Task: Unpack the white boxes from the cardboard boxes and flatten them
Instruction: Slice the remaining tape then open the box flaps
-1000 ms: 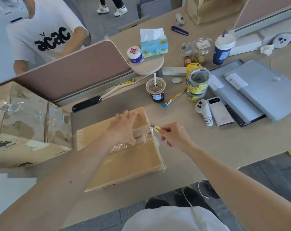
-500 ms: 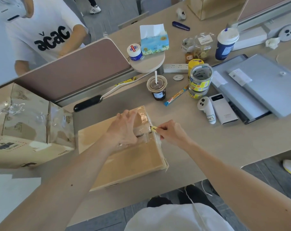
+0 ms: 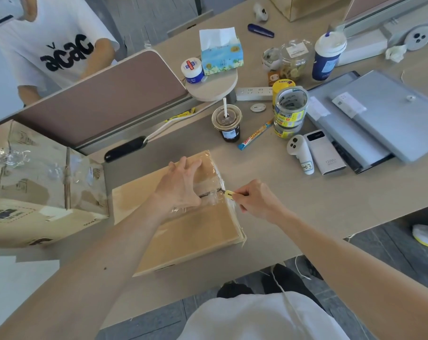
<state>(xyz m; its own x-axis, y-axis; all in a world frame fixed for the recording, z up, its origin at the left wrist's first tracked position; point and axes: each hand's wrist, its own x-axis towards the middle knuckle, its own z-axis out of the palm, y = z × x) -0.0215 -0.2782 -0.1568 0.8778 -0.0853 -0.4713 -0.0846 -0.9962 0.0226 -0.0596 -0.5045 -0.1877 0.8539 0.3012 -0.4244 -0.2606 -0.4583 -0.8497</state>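
Note:
A flat cardboard box (image 3: 190, 239) sealed with clear tape lies on the table in front of me. My left hand (image 3: 181, 185) rests on its top with fingers spread, pressing down beside the taped seam. My right hand (image 3: 257, 201) pinches a small yellow cutter (image 3: 228, 194), whose blade sits at the right end of the seam. A larger cardboard box (image 3: 36, 192) with torn tape stands at the left. No white box shows.
A lidded drink cup (image 3: 227, 123), tape rolls (image 3: 290, 111), a power bank (image 3: 324, 152), a white controller (image 3: 300, 153) and grey folders (image 3: 384, 114) lie to the right. A brown divider panel (image 3: 105, 99) stands behind, with a person in a white shirt beyond it.
My right hand has brought the cutter's blade to the taped seam at the box's right edge. My left hand has stayed pressing on the box top.

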